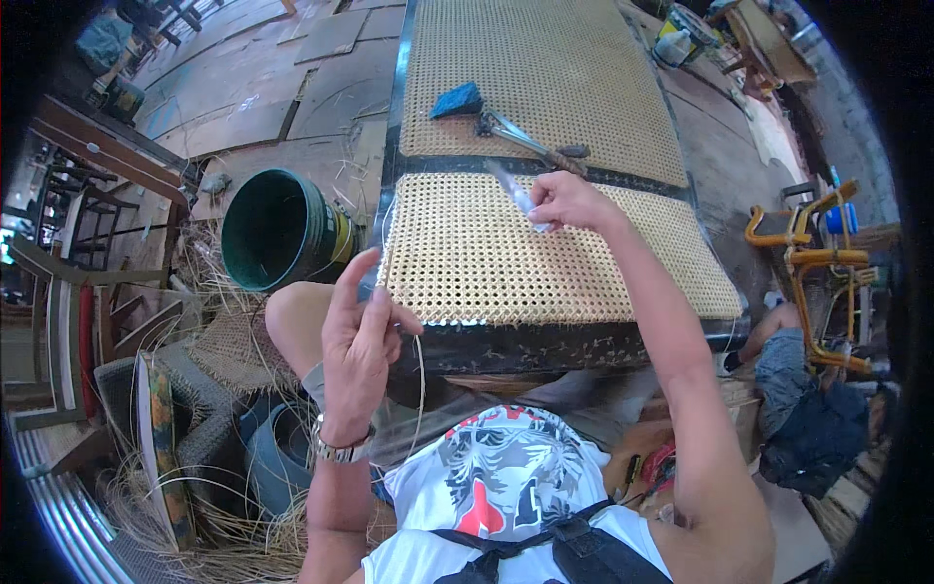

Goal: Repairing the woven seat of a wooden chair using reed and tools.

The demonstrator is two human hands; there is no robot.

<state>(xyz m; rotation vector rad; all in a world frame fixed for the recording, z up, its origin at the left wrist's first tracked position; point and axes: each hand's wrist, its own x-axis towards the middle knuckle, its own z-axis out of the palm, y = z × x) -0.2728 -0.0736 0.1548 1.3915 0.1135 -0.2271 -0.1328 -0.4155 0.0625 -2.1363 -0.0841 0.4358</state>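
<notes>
My left hand [360, 336] is beside the near left corner of a woven cane panel [545, 268]. Its thumb and fingers pinch a thin cane strand [420, 384], whose loose end hangs below; the forefinger points up. Over the panel's far part, my right hand [569, 202] grips a small knife-like tool [508, 185]. The tool is smeared by motion, its blade tilted up and left. The panel lies on a black-edged surface [584, 348]. Beyond a dark strip lies a second stretch of cane webbing [530, 49].
On the far webbing sit a blue block [457, 100] and some metal hand tools [525, 136]. A dark green bucket [272, 229] stands left, above cane scraps [243, 540]. An orange-brown chair frame [808, 258] is at right, near a leg in grey shorts [783, 375].
</notes>
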